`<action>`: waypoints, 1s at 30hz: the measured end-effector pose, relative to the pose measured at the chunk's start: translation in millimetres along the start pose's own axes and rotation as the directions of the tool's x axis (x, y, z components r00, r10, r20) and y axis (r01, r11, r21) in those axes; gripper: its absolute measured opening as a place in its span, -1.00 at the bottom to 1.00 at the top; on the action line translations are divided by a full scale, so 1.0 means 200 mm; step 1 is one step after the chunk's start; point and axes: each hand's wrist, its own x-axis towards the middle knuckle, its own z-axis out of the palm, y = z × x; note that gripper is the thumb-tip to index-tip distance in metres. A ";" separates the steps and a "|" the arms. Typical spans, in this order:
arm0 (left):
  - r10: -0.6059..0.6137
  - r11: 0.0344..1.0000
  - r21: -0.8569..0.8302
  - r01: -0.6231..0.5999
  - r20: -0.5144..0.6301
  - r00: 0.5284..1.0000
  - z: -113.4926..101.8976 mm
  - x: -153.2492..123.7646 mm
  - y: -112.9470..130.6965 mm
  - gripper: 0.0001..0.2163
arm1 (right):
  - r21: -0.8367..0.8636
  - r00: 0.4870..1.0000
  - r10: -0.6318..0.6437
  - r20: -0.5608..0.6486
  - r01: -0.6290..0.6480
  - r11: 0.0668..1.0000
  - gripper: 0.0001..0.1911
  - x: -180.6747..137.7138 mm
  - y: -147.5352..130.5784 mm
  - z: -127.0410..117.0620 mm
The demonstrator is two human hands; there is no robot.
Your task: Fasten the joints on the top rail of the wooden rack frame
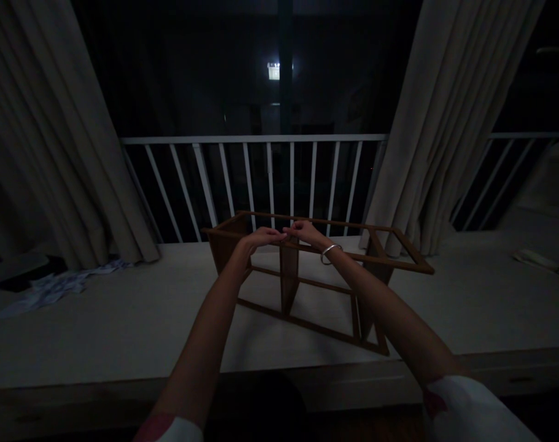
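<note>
A brown wooden shelf rack (289, 279) lies on its side on a pale window ledge, its frame bars and inner boards showing. Above its upper near rail, around the middle board, my two hands meet. My left hand (266, 236) has its fingers stretched out to the right. My right hand (305, 231), with a silver bangle (331, 253) on the wrist, is closed in a pinch at the left fingertips. Whatever lies between the fingers is too small and dark to make out.
Behind the rack stands a white railing (292, 139) before a dark window. Beige curtains (426, 123) hang at both sides. A crumpled patterned cloth or paper (53, 288) lies on the ledge (169, 331) at left; a pale object (539, 261) lies at right.
</note>
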 end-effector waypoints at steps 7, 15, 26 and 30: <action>0.030 0.999 -0.033 -0.030 -0.002 1.000 0.00 0.00 -0.01 -0.64 | -0.013 0.998 0.046 0.035 -0.046 0.999 -0.55 -0.03 -0.03 0.00; 0.041 0.996 -0.074 -0.040 0.018 0.999 0.00 -0.01 -0.01 -0.67 | -0.031 0.994 0.067 0.083 -0.065 0.997 -0.55 -0.04 -0.05 0.00; 0.041 0.997 -0.069 -0.039 0.039 0.998 0.00 -0.03 0.02 -0.70 | 0.019 0.979 0.050 0.199 -0.055 0.998 -0.59 -0.08 -0.09 -0.02; 0.050 0.997 -0.064 -0.045 0.083 0.995 0.00 -0.04 0.03 -0.69 | 0.008 0.976 0.043 0.215 -0.046 0.999 -0.58 -0.09 -0.11 -0.02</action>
